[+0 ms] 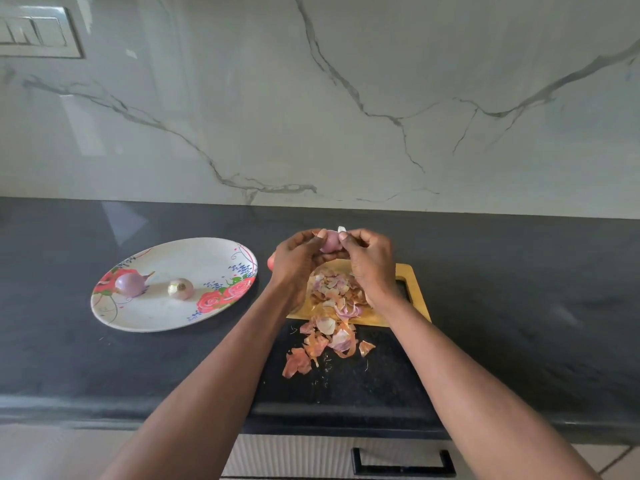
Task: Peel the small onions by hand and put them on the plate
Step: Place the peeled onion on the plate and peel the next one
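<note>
A small purple onion is held up above the wooden board between both hands. My left hand grips it from the left, fingers curled round it. My right hand pinches a pale strip of its skin at the top right. To the left, a white oval plate with red roses carries two peeled onions: one with a pointed tip and a rounder one. A bit of red onion shows behind my left hand.
Loose onion skins are heaped on the board and spill onto the dark counter toward me. A marble wall rises behind the counter. A drawer handle sits below the counter's front edge.
</note>
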